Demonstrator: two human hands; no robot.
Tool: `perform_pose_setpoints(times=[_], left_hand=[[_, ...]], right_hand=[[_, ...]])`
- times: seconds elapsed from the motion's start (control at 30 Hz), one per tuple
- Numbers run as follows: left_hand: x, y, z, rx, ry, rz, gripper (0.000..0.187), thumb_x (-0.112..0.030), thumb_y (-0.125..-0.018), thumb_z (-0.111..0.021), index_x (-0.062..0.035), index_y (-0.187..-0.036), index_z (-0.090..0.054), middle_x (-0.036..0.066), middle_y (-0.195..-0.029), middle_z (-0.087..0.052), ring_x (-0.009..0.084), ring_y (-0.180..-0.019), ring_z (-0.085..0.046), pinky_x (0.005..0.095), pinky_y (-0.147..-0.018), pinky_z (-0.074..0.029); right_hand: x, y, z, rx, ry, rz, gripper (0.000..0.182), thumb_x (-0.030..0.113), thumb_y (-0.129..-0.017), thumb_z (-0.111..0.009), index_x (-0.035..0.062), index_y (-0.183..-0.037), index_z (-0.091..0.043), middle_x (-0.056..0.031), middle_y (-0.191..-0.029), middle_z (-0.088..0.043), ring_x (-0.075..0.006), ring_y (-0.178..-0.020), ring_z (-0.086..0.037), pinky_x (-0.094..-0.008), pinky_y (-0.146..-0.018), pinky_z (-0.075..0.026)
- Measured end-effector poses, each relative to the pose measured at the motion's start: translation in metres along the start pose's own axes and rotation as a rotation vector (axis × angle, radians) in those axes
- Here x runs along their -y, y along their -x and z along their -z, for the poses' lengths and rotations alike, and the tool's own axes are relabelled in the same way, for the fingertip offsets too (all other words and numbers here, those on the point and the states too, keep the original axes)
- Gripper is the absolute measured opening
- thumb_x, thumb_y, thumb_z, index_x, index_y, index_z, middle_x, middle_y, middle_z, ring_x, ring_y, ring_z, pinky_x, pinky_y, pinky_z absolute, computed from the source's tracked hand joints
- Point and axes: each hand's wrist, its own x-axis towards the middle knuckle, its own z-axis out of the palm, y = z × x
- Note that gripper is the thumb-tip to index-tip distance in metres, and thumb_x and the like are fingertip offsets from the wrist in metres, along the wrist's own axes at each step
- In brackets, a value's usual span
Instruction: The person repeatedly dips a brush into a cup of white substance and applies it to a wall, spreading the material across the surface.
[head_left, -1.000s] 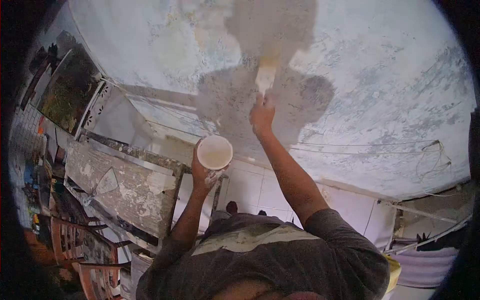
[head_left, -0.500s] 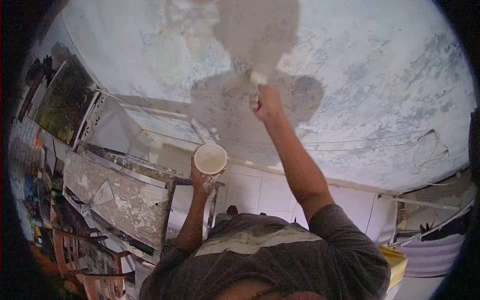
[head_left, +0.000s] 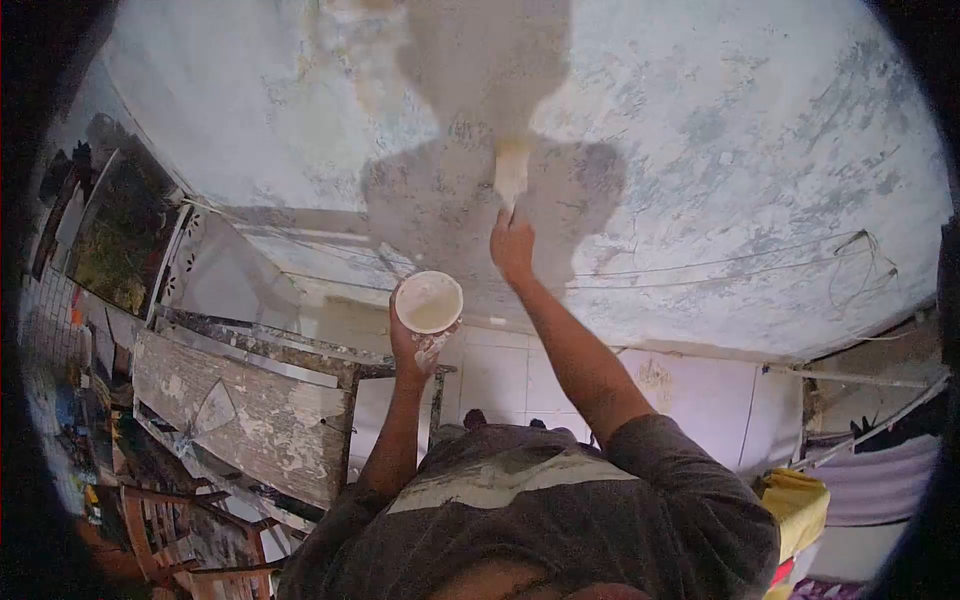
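My right hand (head_left: 512, 243) is closed round the handle of a paintbrush (head_left: 511, 172), whose pale bristles point up at the wall (head_left: 690, 150). The bristle tips overlap the wall inside my shadow. That wall is patchy white with grey-blue marks. Lower and to the left, my left hand (head_left: 410, 345) grips a paint pot (head_left: 429, 302), a small round tub with a pale rim and whitish paint inside. Paint smears cover the pot's outside and reach toward my fingers.
A worn, paint-splattered wooden board (head_left: 240, 405) stands at the left, with a wooden chair (head_left: 190, 530) below it. Loose wires (head_left: 865, 275) hang on the wall at right. A yellow cloth (head_left: 795, 510) lies near my right elbow. White floor tiles (head_left: 690, 400) run along the wall's foot.
My right hand has moved down and slightly left, and the brush now points straight up instead of being blurred and angled. The pot has risen slightly and shifted right in view.
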Motion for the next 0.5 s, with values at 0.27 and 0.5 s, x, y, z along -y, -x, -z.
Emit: perform_pose_setpoints(times=[0.27, 0.5], left_hand=[[0.004, 0.001, 0.008, 0.079, -0.092, -0.068, 0.065, -0.004, -0.079, -0.067, -0.0117, -0.134, -0.034, 0.013, -0.126, -0.046, 0.028, -0.109, -0.054, 0.0423, -0.08, -0.056], [0.003, 0.004, -0.014, 0.032, -0.166, -0.042, 0.075, 0.002, -0.073, -0.07, -0.0079, -0.135, -0.03, 0.014, -0.123, -0.048, 0.0272, -0.104, -0.057, 0.0403, -0.079, -0.056]], right_hand=[[-0.222, 0.068, 0.016, 0.361, 0.081, -0.242, 0.023, 0.019, -0.087, -0.051, -0.0022, -0.081, -0.057, -0.0208, -0.068, -0.06, -0.0344, -0.058, -0.06, -0.0424, -0.051, -0.044], [0.053, -0.057, 0.156, 0.017, -0.725, -0.667, 0.021, 0.027, -0.093, -0.05, 0.0087, -0.084, -0.051, -0.0013, -0.06, -0.048, -0.0109, -0.041, -0.043, -0.0222, -0.031, -0.027]])
